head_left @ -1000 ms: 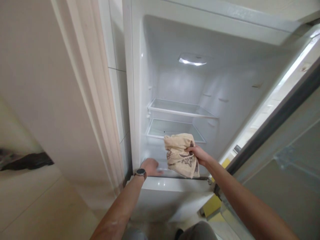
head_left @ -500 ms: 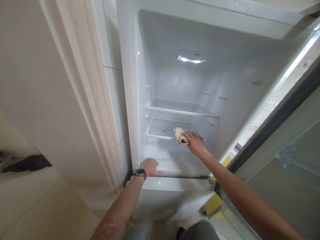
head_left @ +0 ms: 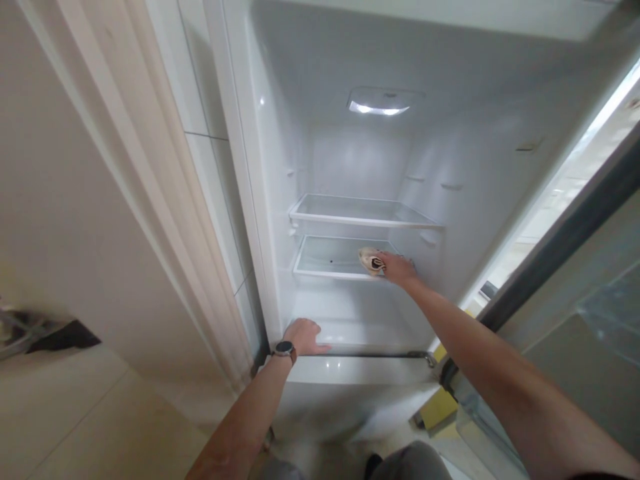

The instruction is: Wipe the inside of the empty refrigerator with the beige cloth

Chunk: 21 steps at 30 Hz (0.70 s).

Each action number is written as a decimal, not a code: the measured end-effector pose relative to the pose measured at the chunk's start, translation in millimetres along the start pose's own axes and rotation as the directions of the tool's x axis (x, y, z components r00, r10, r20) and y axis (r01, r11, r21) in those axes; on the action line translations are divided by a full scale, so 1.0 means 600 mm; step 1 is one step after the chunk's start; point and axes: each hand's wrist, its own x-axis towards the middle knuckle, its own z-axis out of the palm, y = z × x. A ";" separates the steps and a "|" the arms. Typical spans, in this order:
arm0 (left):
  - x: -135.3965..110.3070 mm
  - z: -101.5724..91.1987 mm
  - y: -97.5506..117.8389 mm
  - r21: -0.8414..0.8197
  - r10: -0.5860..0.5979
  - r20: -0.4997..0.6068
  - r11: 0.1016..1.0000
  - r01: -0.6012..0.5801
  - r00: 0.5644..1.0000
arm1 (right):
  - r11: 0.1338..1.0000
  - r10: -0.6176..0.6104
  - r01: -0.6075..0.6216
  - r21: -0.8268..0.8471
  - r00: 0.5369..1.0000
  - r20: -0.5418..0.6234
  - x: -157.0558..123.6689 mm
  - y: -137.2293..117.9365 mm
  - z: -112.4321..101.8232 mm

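centrally, an open white fridge [head_left: 370, 47] fills most of the frame, with a lit lamp [head_left: 379, 108] near the top middle. right of centre, the right hand [head_left: 399, 268] has its fingers closed around a bunched beige cloth [head_left: 369, 259] with dark markings at its folded end. the cloth is at the right part of the lower shelf [head_left: 315, 250], near its front rim; whether it presses on the glass i cannot tell. a dark speck [head_left: 331, 261] shows on that shelf, left of the cloth. the upper shelf [head_left: 345, 219] sits just above. left of centre and lower down, the left hand [head_left: 303, 335] is spread, thumb apart, at the fridge's front left corner. on its wrist is a dark, round watch [head_left: 285, 347]; any lettering on it is too small to read. the fridge door [head_left: 600, 273] stands open along the right edge.
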 end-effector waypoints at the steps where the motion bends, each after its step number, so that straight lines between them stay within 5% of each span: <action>1: 0.000 0.000 0.000 0.001 0.003 0.002 1.000 -0.003 1.000 | 1.000 -0.004 0.004 0.004 1.000 0.005 0.009 0.008 0.004; 8: 0.001 0.006 -0.003 0.016 0.007 0.001 1.000 -0.007 1.000 | 0.994 -0.084 0.086 0.063 0.996 -0.032 0.072 0.056 0.031; 21: 0.002 0.016 -0.004 0.021 0.002 0.012 1.000 -0.002 1.000 | 0.992 -0.027 0.033 0.119 0.998 -0.052 0.221 0.120 0.097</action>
